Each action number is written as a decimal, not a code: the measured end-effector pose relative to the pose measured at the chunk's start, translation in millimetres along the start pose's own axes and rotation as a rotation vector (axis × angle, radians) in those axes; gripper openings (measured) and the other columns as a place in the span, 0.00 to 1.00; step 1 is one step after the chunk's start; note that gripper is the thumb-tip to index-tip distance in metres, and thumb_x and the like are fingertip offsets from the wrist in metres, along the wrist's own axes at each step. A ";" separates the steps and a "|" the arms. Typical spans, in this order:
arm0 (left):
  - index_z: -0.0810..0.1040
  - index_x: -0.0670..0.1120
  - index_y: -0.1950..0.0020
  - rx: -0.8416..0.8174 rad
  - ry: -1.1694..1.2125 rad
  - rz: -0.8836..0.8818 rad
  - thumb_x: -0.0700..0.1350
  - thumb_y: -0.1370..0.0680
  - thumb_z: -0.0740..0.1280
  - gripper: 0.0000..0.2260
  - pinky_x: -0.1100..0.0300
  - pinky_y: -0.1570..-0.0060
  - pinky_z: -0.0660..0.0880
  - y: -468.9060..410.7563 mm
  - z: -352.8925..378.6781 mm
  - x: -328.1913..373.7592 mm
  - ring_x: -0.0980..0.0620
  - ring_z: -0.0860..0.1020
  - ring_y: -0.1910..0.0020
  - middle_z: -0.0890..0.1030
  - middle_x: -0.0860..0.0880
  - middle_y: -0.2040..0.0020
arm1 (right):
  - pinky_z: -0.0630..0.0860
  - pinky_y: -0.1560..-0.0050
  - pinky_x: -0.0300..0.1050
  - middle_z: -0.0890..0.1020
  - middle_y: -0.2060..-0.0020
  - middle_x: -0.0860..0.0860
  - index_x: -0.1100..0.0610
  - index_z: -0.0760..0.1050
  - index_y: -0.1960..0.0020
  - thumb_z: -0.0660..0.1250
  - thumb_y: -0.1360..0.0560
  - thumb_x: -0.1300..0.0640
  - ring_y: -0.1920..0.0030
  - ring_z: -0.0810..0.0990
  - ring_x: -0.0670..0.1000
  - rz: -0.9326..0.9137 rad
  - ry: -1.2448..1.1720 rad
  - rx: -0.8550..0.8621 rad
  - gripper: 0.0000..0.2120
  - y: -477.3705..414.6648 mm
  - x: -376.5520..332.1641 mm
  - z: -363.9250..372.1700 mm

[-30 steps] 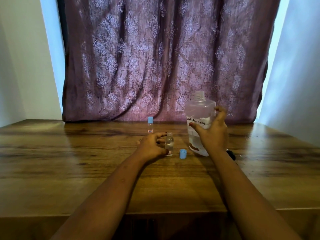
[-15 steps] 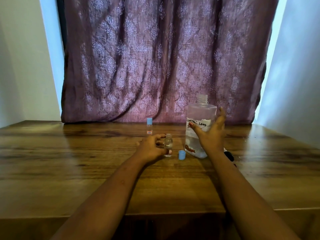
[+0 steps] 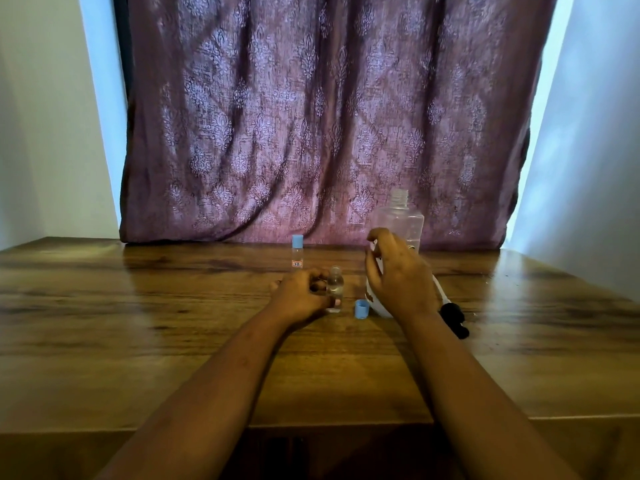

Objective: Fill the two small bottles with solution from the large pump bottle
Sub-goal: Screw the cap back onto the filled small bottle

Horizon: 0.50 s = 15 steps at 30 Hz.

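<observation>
My left hand (image 3: pixel 300 295) grips a small clear bottle (image 3: pixel 335 286) that stands uncapped on the wooden table (image 3: pixel 173 341) with liquid inside. Its blue cap (image 3: pixel 361 309) lies just to the right of it. A second small bottle (image 3: pixel 297 253), capped in blue with an orange label, stands farther back. The large clear bottle (image 3: pixel 403 218) stands upright with an open neck and no pump on it, its lower part hidden behind my right hand (image 3: pixel 400 278). That hand hovers in front of it with fingers apart and curled, holding nothing.
A black and white part (image 3: pixel 453 317), probably the pump head, lies on the table just right of my right wrist. A purple patterned curtain (image 3: pixel 329 116) hangs behind the table's far edge. White walls close in on both sides.
The large bottle went from tilted in my right hand to standing upright on the table. My right hand let go of it and moved left. My left hand kept still on the small bottle.
</observation>
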<state>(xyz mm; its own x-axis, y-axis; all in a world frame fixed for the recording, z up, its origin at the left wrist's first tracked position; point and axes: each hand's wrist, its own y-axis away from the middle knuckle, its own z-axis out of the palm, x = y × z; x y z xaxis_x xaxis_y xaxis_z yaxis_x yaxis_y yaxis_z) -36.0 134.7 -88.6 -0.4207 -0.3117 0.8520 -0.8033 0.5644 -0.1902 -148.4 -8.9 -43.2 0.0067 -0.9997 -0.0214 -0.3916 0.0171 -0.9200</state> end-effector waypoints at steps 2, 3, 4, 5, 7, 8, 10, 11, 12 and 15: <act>0.77 0.75 0.54 0.001 -0.006 0.002 0.63 0.43 0.75 0.19 0.36 0.30 0.71 0.6 1.6 1.7 0.48 0.82 0.41 0.86 0.58 0.48 | 0.67 0.74 0.34 0.79 0.63 0.50 0.57 0.73 0.51 0.66 0.28 0.60 0.70 0.72 0.45 -0.056 0.042 -0.037 0.06 1.3 0.7 0.0; 0.76 0.77 0.55 0.011 -0.018 0.007 0.60 0.41 0.75 0.18 0.36 0.31 0.71 0.8 2.4 2.9 0.48 0.82 0.41 0.86 0.58 0.49 | 0.70 0.75 0.37 0.79 0.64 0.50 0.57 0.73 0.53 0.66 0.28 0.60 0.72 0.73 0.46 -0.088 0.056 -0.062 0.05 2.1 -0.6 1.5; 0.76 0.77 0.56 0.023 -0.026 0.018 0.59 0.40 0.75 0.18 0.35 0.31 0.72 0.9 2.4 3.7 0.47 0.82 0.42 0.86 0.57 0.49 | 0.72 0.77 0.40 0.79 0.66 0.51 0.58 0.73 0.55 0.66 0.28 0.59 0.73 0.74 0.48 -0.115 0.056 -0.099 0.04 2.6 -3.2 3.6; 0.78 0.75 0.54 0.036 -0.031 0.030 0.57 0.39 0.75 0.18 0.34 0.32 0.72 0.4 2.4 3.7 0.46 0.83 0.43 0.86 0.56 0.50 | 0.74 0.76 0.44 0.79 0.66 0.52 0.58 0.72 0.55 0.66 0.28 0.59 0.72 0.76 0.50 -0.124 0.050 -0.159 0.04 2.5 -6.5 5.9; 0.81 0.64 0.48 0.056 -0.021 0.042 0.51 0.34 0.76 0.16 0.32 0.33 0.73 2.0 0.6 5.4 0.44 0.84 0.44 0.86 0.53 0.49 | 0.76 0.69 0.47 0.81 0.63 0.55 0.58 0.72 0.52 0.62 0.25 0.56 0.66 0.80 0.56 -0.074 0.083 -0.356 0.06 2.2 -13.7 9.8; 0.82 0.58 0.45 0.056 -0.004 0.040 0.47 0.30 0.76 0.15 0.33 0.34 0.74 1.7 -0.3 4.7 0.44 0.84 0.45 0.86 0.52 0.48 | 0.75 0.63 0.48 0.81 0.59 0.55 0.58 0.72 0.50 0.60 0.24 0.54 0.60 0.80 0.57 -0.036 0.124 -0.462 0.08 2.7 -16.0 11.5; 0.81 0.54 0.45 0.048 0.026 0.027 0.41 0.27 0.76 0.14 0.36 0.36 0.77 1.3 -1.7 3.2 0.46 0.84 0.45 0.86 0.51 0.47 | 0.74 0.58 0.47 0.81 0.54 0.55 0.56 0.73 0.48 0.57 0.22 0.51 0.55 0.79 0.55 0.024 0.164 -0.589 0.11 3.3 -19.1 12.3; 0.82 0.56 0.47 0.050 0.025 0.026 0.43 0.28 0.76 0.13 0.36 0.36 0.77 2.0 -2.3 4.0 0.47 0.84 0.45 0.86 0.52 0.48 | 0.73 0.58 0.46 0.81 0.54 0.54 0.56 0.73 0.50 0.57 0.22 0.51 0.56 0.79 0.53 0.052 0.160 -0.626 0.11 3.3 -19.6 12.1; 0.82 0.60 0.49 0.062 0.008 0.024 0.48 0.31 0.77 0.13 0.36 0.34 0.76 2.0 -2.6 3.9 0.48 0.84 0.45 0.86 0.53 0.48 | 0.73 0.58 0.45 0.80 0.54 0.54 0.56 0.73 0.52 0.58 0.22 0.50 0.56 0.78 0.52 0.074 0.157 -0.655 0.10 3.6 -19.5 11.8; 0.80 0.68 0.51 0.058 -0.025 0.017 0.54 0.36 0.75 0.16 0.35 0.32 0.72 0.3 -2.8 1.0 0.49 0.83 0.44 0.87 0.55 0.49 | 0.75 0.55 0.46 0.80 0.53 0.53 0.55 0.72 0.55 0.61 0.24 0.50 0.55 0.77 0.52 0.088 0.196 -0.730 0.08 4.7 -17.6 10.5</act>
<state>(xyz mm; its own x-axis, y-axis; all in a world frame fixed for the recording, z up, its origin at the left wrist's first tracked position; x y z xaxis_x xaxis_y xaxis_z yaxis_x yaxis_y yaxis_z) -35.4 136.7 -86.4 -0.4443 -0.3221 0.8360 -0.8189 0.5244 -0.2332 -140.7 8.9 -51.3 -0.1898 -0.9806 0.0496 -0.8928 0.1514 -0.4242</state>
